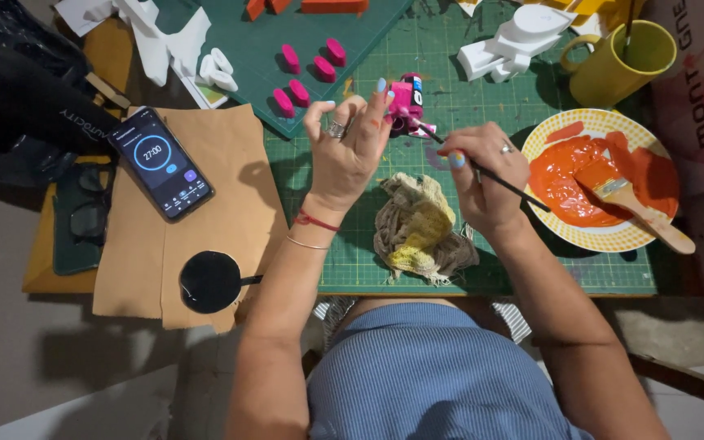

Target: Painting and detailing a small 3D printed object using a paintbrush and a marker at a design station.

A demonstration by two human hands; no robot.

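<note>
While the small pink model [406,99] is pinched at the fingertips of the left hand [345,147], raised over the green cutting mat [531,244] on the counter, a thin brush [482,171] is gripped closed in the right hand [484,175]. Its tip is angled up-left, touching the model's lower right side. Open mat is left below, beside the crumpled rag [419,228].

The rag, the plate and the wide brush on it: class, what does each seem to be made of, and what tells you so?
Rag: loosely woven cloth, likely cotton; frayed, crumpled, yellow-stained.
Plate: hard and glossy, perhaps ceramic or melamine; shiny patterned rim around wet orange paint.
Wide brush: pale matt wooden handle, bright metal band, bristles coated orange.
</note>
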